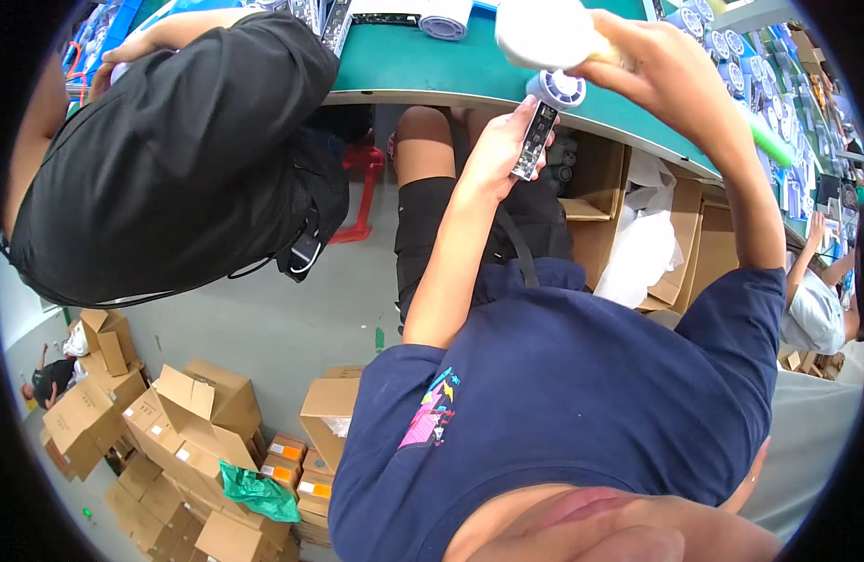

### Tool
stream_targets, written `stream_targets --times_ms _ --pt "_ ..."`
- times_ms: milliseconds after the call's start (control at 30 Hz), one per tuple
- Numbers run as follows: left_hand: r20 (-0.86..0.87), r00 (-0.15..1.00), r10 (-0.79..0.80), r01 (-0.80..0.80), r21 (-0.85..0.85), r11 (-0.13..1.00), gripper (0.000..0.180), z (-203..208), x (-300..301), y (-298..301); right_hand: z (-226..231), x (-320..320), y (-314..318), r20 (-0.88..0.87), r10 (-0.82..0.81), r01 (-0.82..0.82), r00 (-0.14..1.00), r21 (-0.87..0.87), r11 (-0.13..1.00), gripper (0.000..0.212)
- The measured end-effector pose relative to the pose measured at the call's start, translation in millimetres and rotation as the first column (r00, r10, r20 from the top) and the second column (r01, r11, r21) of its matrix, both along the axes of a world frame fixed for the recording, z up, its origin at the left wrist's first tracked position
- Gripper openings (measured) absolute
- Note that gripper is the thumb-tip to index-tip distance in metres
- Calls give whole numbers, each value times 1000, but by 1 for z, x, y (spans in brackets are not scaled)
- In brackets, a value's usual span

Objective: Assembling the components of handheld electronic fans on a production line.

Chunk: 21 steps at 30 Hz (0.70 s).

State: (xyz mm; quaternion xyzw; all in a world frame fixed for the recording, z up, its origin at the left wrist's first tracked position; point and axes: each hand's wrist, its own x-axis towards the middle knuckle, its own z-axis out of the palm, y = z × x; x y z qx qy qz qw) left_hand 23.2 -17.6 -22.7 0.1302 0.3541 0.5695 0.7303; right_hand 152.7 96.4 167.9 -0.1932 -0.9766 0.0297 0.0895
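Observation:
My left hand point(496, 155) is closed around the handle of a handheld fan point(535, 139), just off the front edge of the green worktable point(413, 66). The fan's handle is uncovered and shows a dark circuit board; its round pale-blue head points up toward the table. Over the table, my right hand point(652, 61) grips a smooth white rounded object point(543, 33) between thumb and fingers. That object hangs just above the fan head, and its exact kind cannot be made out.
A person in black point(188, 159) works close on my left. Several fan parts point(732, 56) crowd the table's right side, near a green tube point(771, 140). Under the table are an open carton point(591, 178) and white plastic wrapping point(643, 244). Cardboard boxes point(207, 403) stack up behind.

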Motion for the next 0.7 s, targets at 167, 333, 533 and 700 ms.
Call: stream_targets --times_ms 167,333,533,700 --pt "-19 1000 -2 3 70 998 46 -12 3 -2 -22 16 31 121 -208 238 971 -348 907 50" --pt "-17 1000 -16 17 41 999 47 -4 -2 -3 -37 58 29 -74 -570 394 818 -650 650 48" --pt "-36 999 -37 38 29 999 47 -3 -5 -6 -65 77 26 48 -563 470 825 -612 637 44" --pt "-332 898 288 -244 167 955 41 13 4 -10 -116 95 38 -273 -649 464 710 -512 723 51"
